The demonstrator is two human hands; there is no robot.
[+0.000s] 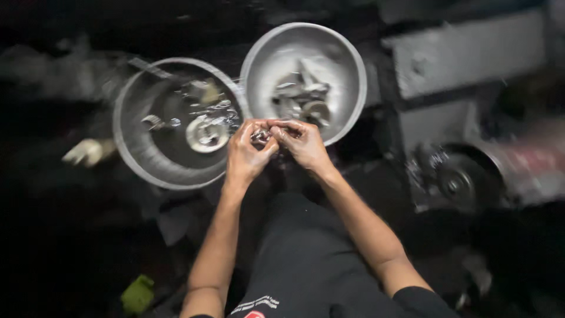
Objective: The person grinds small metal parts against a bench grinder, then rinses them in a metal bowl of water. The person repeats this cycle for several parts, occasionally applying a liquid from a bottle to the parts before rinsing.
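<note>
Holding a small shiny metal piece (261,136) between the fingertips of both hands, I have my left hand (246,154) and right hand (303,143) pinched close together, fingers curled in tight around it, just in front of the near rims of two round metal pans. Motion blur hides what the piece is. I judge this to be the working or fitting of one part, and any further move would call for a firm fingertip grip. The left pan (138,156) holds loose bright bits and a ring-shaped part (206,133); the right pan (344,76) holds a heap of similar scraps (301,97). Both sit on a dark, cluttered floor. A grey machine with a toothed wheel (456,182) stands to the right, and a green scrap (138,292) lies near my left elbow.
</note>
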